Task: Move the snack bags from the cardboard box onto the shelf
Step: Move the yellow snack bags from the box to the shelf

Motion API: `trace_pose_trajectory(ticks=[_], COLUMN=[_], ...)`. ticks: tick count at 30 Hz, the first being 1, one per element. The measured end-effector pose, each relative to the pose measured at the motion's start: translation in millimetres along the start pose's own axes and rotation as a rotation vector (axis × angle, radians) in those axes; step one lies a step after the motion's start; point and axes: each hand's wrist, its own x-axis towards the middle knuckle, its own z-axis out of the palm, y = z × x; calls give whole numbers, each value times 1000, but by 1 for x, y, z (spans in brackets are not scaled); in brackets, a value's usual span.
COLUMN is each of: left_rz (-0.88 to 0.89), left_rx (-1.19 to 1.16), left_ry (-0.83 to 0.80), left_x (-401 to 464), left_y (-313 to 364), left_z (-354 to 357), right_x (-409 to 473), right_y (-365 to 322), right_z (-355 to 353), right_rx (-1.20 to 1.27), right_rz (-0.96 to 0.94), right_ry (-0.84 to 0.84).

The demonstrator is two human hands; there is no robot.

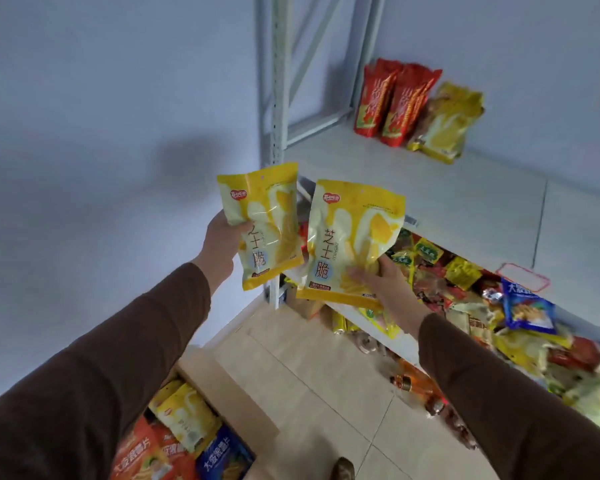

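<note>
Left hand (222, 244) grips one yellow snack bag (266, 226); right hand (383, 277) grips a second yellow bag (350, 237), both upright. White shelf (465, 199) far right; cardboard box (222, 393) near left.

Two yellow snack bags (262, 225) (352, 237) of glossy plastic film are seen, glare lying on their smooth faces. The shelf frame (278, 98) is of matt pale-painted metal, its board (465, 202) smooth and dull. The cardboard box (222, 389) is of matt brown paperboard. The sleeves (118, 358) are of soft brown cloth. The floor tiles (309, 375) are smooth, faintly sheened.
</note>
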Motion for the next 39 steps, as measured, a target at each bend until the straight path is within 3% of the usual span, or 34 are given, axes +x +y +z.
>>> trace_pose_trajectory(ticks=[7,16,29,39], left_rz=[138,24,-52,-98], left_rx=[48,-5,4,12], left_ry=[-182,-271,-390,-418], left_x=[83,168,348,429], left_y=[37,50,32,22], left_z=[164,339,491,556], right_x=[58,135,253,316], right_y=[-25,-28,-24,-25], right_z=[-145,-286,-355,-365], right_rx=[2,73,160,209], right_rz=[-58,-21,-8,10], right_ry=[174,282,507,575])
